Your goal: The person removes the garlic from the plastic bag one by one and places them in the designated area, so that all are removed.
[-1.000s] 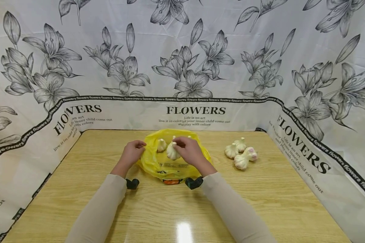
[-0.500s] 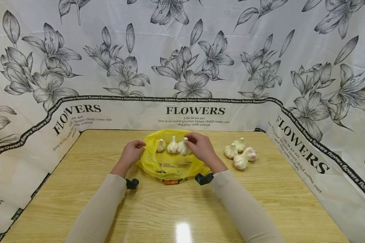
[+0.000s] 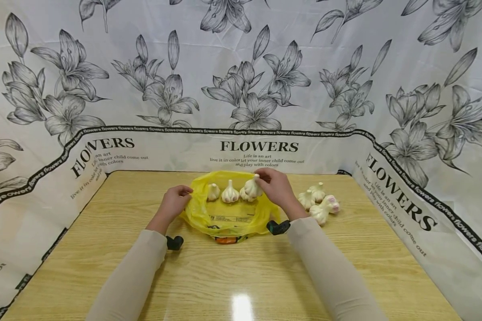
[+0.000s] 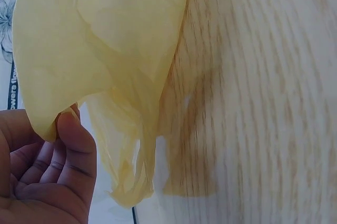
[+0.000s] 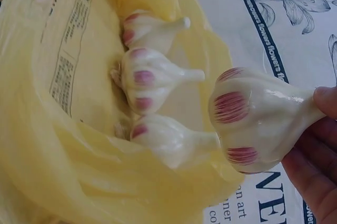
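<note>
A yellow plastic bag (image 3: 229,225) lies with its mouth spread, its left rim (image 4: 52,76) pinched between the thumb and fingers of my left hand (image 3: 174,201). By the stem, my right hand (image 3: 279,187) holds a white garlic bulb (image 5: 258,121) with pink patches, raised at the bag's right side. Three more bulbs stand in a row inside: a left one (image 3: 213,192), a middle one (image 3: 230,192) and a right one (image 5: 171,139). In the head view the held bulb partly covers that right one.
Several garlic bulbs (image 3: 320,214) sit together on the wooden table (image 3: 209,281) to the right, partly behind my right wrist. A white floral cloth (image 3: 176,156) surrounds the table's back and sides. Black wrist cameras (image 3: 278,227) are strapped to both wrists.
My right hand has moved right and slightly up, carrying the garlic bulb from the middle of the bag to its right side. The left hand has stayed at the bag's rim.
</note>
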`<move>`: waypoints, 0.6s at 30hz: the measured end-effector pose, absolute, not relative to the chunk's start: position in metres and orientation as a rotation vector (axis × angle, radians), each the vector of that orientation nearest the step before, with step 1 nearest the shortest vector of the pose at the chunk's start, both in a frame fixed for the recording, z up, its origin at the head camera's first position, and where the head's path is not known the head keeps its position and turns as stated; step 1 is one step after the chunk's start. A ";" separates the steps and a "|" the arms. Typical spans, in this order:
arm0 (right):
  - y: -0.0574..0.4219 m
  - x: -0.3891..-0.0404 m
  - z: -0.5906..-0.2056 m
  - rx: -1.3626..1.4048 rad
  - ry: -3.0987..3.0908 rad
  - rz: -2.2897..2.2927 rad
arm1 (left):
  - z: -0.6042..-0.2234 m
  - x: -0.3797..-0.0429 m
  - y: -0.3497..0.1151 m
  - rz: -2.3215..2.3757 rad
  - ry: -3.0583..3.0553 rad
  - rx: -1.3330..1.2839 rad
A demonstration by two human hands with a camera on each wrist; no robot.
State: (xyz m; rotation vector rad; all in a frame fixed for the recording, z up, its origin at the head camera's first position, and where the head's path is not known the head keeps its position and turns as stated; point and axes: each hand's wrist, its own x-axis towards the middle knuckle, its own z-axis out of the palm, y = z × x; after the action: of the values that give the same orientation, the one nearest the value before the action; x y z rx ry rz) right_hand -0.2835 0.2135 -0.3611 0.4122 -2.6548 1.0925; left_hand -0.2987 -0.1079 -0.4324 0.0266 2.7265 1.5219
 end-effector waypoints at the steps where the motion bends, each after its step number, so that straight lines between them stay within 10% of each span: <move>1: 0.215 -0.284 -0.360 0.411 -2.653 1.089 | -0.433 -0.299 -0.108 1.519 2.727 0.029; 18: 0.242 -0.293 -0.341 0.331 -2.655 1.043 | -0.433 -0.297 -0.109 1.521 2.741 0.034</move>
State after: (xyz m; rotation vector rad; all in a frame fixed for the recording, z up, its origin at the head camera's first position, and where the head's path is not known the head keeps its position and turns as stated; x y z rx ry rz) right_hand -0.2930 0.2422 -0.3408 0.3306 -2.6552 1.0435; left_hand -0.2974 -0.1086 -0.4326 0.0343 2.7406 1.5208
